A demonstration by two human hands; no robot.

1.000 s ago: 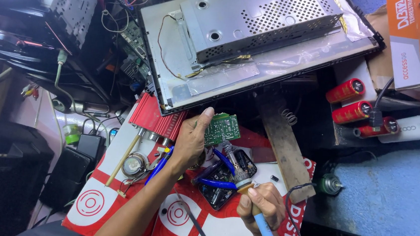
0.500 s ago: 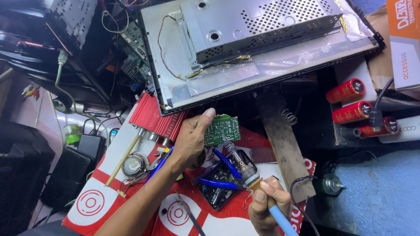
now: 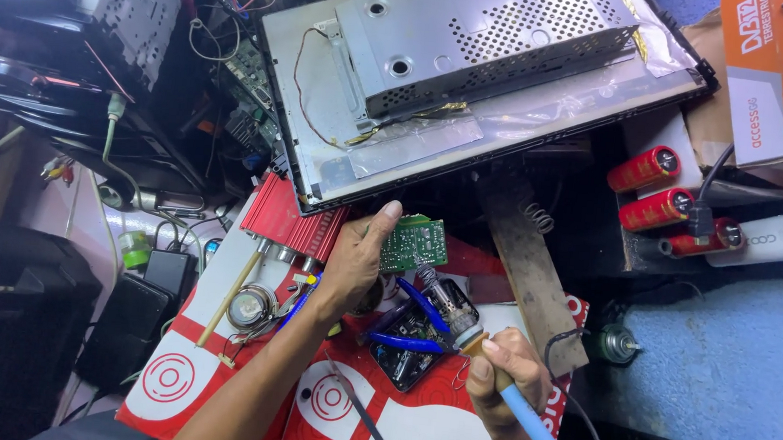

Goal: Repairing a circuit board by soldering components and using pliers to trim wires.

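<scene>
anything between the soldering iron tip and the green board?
Nothing visible. The right hand holds the soldering iron with its tip up at the lower edge of the green circuit board, which the left hand grips. The blue-handled pliers lie below, off that line.

Two bare forearms rise from the bottom edge of the view, with no sleeve, glove, watch or bracelet showing on either one. The left hand (image 3: 356,262) is bare, with short, plain nails and no ring to be seen on the thumb or the back of the hand. The right hand (image 3: 502,376) is bare as well, its knuckles and short, unpainted nails showing, and its forearm is cut off by the bottom edge.
</scene>
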